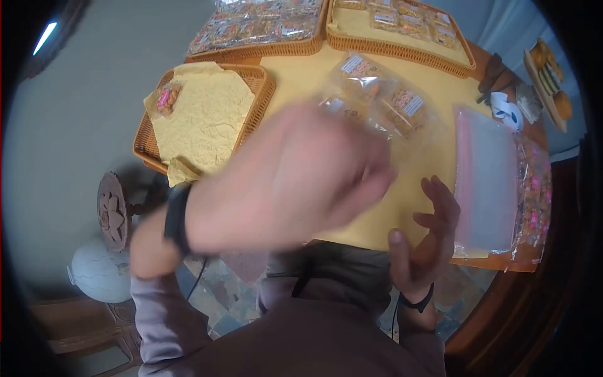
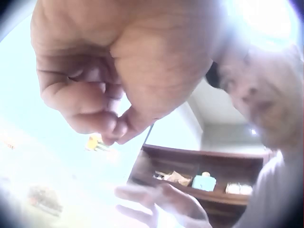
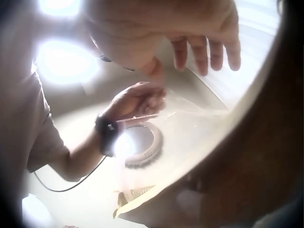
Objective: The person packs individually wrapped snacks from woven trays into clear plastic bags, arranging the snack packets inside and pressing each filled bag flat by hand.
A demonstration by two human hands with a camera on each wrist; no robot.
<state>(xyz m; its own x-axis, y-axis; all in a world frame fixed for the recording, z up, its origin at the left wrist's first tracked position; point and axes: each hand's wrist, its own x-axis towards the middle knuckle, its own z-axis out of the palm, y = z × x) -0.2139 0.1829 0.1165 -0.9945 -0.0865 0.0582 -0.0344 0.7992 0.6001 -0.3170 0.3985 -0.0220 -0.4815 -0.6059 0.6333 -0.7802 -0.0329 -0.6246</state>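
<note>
My left hand [image 1: 295, 176] is raised high over the near side of the table, large and blurred in the head view. Its thumb and curled fingers meet in a pinch in the left wrist view. A clear plastic bag [image 3: 190, 126] stretches from that hand in the right wrist view. Beyond it on the table lie clear-wrapped snack packets [image 1: 402, 108] with white labels, partly hidden behind the hand. My right hand [image 1: 433, 232] hovers by the table's near edge, fingers apart and slightly bent, holding nothing. Just right of it is a stack of clear bags [image 1: 487, 182] with a pink strip.
A wicker basket [image 1: 254, 119] lined with yellow paper holds one small packet at left. Two more baskets stand behind, one full of packets [image 1: 257, 31], the other [image 1: 402, 49] part filled. Pink-labelled packets [image 1: 534, 201] lie at the right edge, below a white object [image 1: 505, 112].
</note>
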